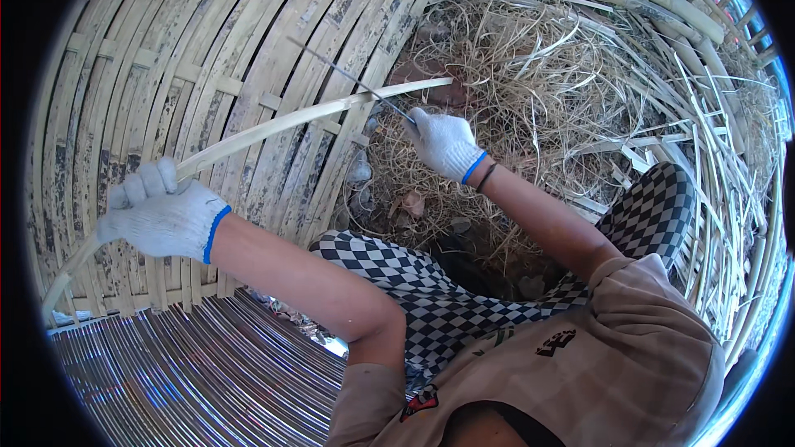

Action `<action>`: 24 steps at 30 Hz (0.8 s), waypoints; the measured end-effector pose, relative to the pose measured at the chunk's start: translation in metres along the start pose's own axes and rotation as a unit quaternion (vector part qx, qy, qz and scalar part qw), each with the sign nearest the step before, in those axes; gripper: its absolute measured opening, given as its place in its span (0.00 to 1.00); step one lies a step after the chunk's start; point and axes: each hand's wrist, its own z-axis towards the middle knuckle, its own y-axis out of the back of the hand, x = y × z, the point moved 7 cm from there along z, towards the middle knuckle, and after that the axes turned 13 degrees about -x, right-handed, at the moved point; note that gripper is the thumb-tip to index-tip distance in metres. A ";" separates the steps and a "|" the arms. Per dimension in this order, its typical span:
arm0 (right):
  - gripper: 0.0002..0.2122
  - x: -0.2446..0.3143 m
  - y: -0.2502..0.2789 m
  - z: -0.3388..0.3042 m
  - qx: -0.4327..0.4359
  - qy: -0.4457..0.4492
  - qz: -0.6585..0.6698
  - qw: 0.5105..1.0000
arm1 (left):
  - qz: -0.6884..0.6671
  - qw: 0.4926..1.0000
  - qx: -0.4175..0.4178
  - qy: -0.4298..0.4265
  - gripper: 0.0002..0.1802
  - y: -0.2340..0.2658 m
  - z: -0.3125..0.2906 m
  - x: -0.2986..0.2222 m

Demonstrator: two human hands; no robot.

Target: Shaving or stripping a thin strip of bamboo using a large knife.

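Note:
My left hand (166, 211), in a white knit glove with a blue cuff, is closed around a long, pale bamboo strip (273, 126). The strip bows up and rightward from my fist, and its other end passes below the fist to the lower left. My right hand (445, 142), gloved the same way, grips a long thin blade (331, 64), seen nearly edge-on. Its handle is hidden inside the fist. The blade slants up and left, crossing the strip near the strip's far end; whether the two touch I cannot tell.
A woven bamboo panel (190, 58) fills the left side. Dry shavings (530, 83) cover the ground ahead. Split bamboo lengths (712, 157) are heaped along the right. My checkered trouser legs (373, 269) are bent below my arms. Ridged sheeting (182, 372) lies at lower left.

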 end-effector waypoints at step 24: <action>0.13 -0.123 -0.055 0.001 0.046 -0.227 -0.103 0.967 | 0.006 0.999 -0.044 -0.008 0.30 0.003 -0.007 -0.004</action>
